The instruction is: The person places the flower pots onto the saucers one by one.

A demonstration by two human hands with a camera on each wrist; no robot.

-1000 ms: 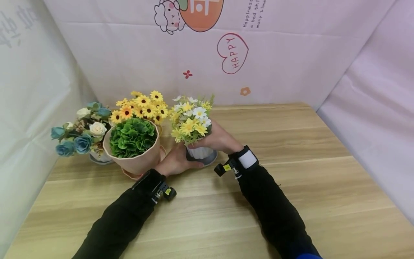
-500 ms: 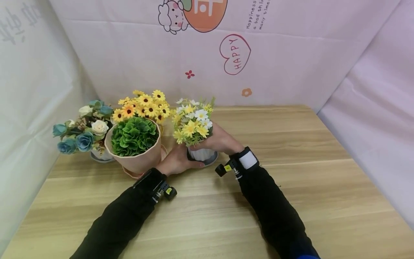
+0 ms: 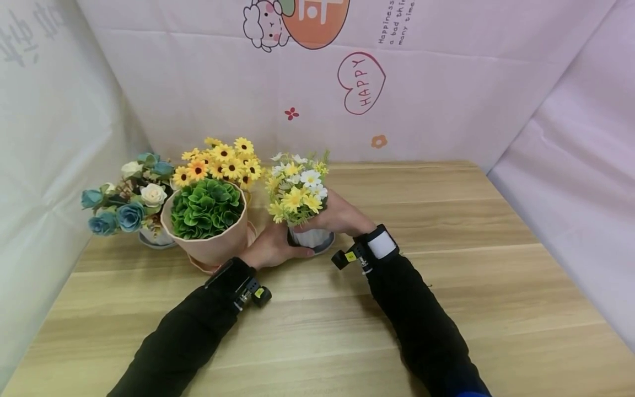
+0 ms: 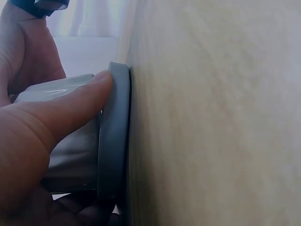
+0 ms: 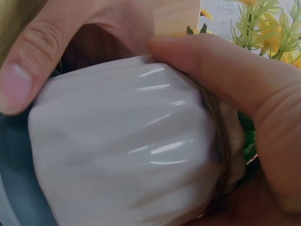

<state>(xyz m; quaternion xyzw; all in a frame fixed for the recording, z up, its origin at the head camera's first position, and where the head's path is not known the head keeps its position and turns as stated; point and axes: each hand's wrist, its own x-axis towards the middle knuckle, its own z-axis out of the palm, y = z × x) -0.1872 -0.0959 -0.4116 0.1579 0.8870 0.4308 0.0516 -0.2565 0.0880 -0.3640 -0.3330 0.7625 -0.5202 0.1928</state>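
A white ribbed flowerpot [image 5: 122, 132] of yellow and white daisies [image 3: 297, 190] stands on a blue-grey saucer [image 4: 114, 136] at the middle of the table. My right hand [image 3: 339, 214] grips the pot near its top, thumb on the near side. A brown cord circles the pot just below the rim in the right wrist view. Low on the left side, my left hand [image 3: 272, 248] holds the saucer, its thumb pressing the rim and other fingers partly hidden behind. The saucer sits against the table top in the left wrist view.
Left of my left hand stands a pink pot [image 3: 213, 248] with a green leafy plant [image 3: 205, 209]. Behind it are yellow flowers [image 3: 230, 165]; farther left, blue and white roses [image 3: 130, 215] in a white pot. A white printed cloth [image 3: 317, 94] hangs behind the wooden table [image 3: 471, 237].
The head view has shifted slightly. The daisies have moved a little to the right and nearer, while both hands keep their hold on the pot and saucer.
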